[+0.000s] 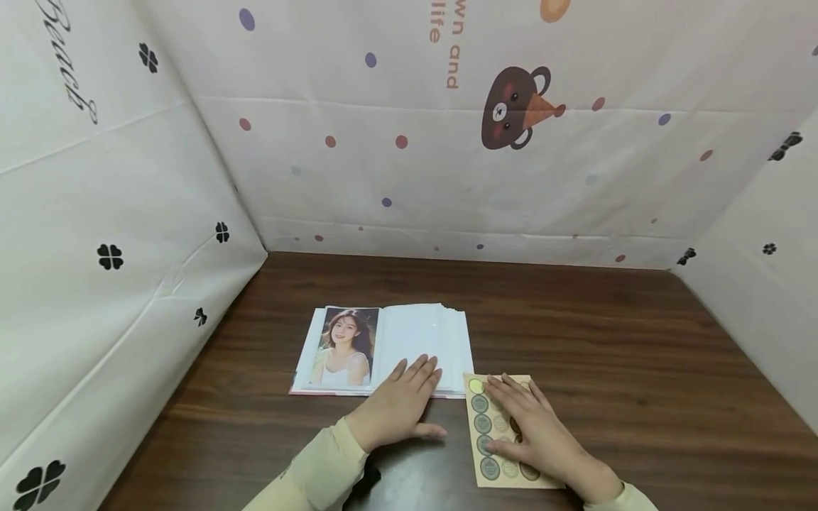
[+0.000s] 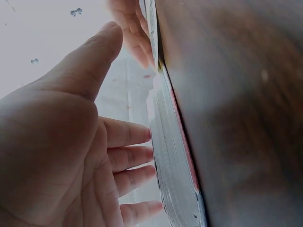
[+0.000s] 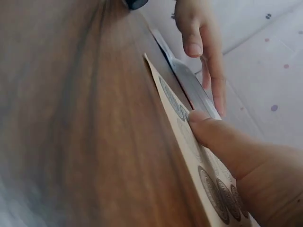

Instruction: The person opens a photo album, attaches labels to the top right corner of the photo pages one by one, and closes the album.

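Observation:
An open photo album (image 1: pixel 404 333) lies on the table, a portrait photo (image 1: pixel 346 351) in its left page and a blank white page at right. My left hand (image 1: pixel 399 404) rests its fingertips on the lower part of that blank page, fingers straight and thumb out to the side. In the left wrist view the fingertips meet the top of the album's page stack (image 2: pixel 173 156). My right hand (image 1: pixel 533 429) lies spread over a tan sheet of round stickers (image 1: pixel 482 468), just right of the album. Its thumb touches the sheet, and the palm hides several stickers.
The brown wooden table (image 1: pixel 575 319) extends behind and to the right of the album. White printed fabric walls (image 1: pixel 383 177) enclose it at the back and both sides. A small black object (image 1: pixel 366 482) shows beside the left sleeve.

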### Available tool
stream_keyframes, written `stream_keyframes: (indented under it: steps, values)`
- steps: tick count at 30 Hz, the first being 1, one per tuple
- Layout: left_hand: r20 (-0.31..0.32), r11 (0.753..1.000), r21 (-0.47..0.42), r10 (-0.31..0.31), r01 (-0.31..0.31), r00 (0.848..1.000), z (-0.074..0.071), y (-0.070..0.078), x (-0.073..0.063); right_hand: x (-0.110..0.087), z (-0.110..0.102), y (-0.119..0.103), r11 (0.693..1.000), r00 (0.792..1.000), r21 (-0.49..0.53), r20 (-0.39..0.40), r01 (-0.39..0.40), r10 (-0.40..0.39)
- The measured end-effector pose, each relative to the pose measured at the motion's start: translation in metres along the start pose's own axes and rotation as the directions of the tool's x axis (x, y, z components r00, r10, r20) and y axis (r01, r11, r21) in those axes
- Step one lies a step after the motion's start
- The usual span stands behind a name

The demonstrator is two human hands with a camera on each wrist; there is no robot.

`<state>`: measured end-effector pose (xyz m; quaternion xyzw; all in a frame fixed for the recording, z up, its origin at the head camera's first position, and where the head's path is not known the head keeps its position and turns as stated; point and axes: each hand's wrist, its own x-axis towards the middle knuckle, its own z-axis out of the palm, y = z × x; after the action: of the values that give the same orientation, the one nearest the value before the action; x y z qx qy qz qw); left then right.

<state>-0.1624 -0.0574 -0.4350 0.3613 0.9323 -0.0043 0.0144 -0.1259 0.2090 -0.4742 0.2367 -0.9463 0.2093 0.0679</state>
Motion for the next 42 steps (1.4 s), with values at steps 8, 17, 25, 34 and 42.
stream_keyframes:
  steps: [8,17,25,34,42]
  values:
    - [-0.033,1.000,-0.017,0.015,-0.016,0.999,-0.002,0.002,0.000,-0.003,0.003,0.002,0.999,0.999,-0.044,-0.043,0.006,-0.008]
    - [-0.226,0.991,0.070,0.128,-0.115,0.966,-0.006,0.014,0.015,-0.002,-0.003,0.000,0.992,0.991,-0.117,-0.123,0.041,-0.055]
    - [-0.345,0.982,0.057,0.188,-0.180,0.920,-0.006,0.021,0.031,0.002,-0.009,-0.005,0.969,0.943,-0.190,-0.260,0.160,-0.207]
    - [-0.452,0.973,-0.116,0.130,-0.202,0.883,0.002,0.021,0.037,0.005,-0.012,-0.008,0.970,0.916,-0.166,-0.332,0.179,-0.226]
    - [-0.435,0.939,-0.279,0.063,-0.201,0.898,0.012,0.021,0.038,0.004,-0.010,-0.008,0.986,0.915,-0.115,-0.372,0.124,-0.159]
